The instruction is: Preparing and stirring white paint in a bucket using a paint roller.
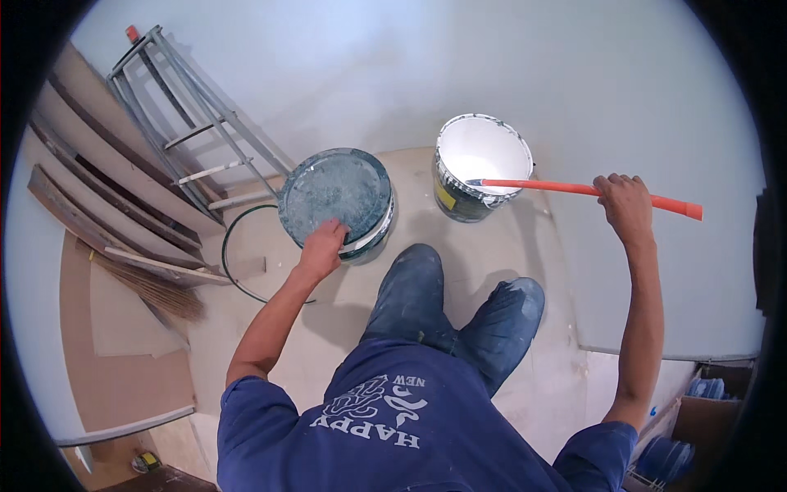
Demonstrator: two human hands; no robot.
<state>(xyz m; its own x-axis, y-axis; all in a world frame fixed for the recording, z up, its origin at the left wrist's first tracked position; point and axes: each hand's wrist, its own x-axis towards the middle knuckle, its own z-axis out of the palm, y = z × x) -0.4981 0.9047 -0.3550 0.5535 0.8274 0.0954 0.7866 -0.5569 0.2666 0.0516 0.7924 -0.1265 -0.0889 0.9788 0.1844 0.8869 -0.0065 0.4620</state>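
A dark, paint-smeared round lid (336, 193) sits on a bucket (373, 244) in front of me, a little left of centre. My left hand (324, 244) is closed on the near edge of that lid. To the right stands a second bucket (463, 205), dark outside and white inside, with paint-spattered sides and rim. My right hand (625, 207) grips a long orange pole (557, 188) toward its outer end. The pole lies almost level, and its grey inner end reaches over the white bucket's near rim. What lies under the lid is hidden.
A metal stepladder (209, 123) leans at the back left by the wall. Beside it are several stacked boards (115, 176) and a straw broom (164, 293). A thin dark hoop (232, 271) lies near the lidded bucket. Boxes with blue rolls (664, 459) stand at lower right.
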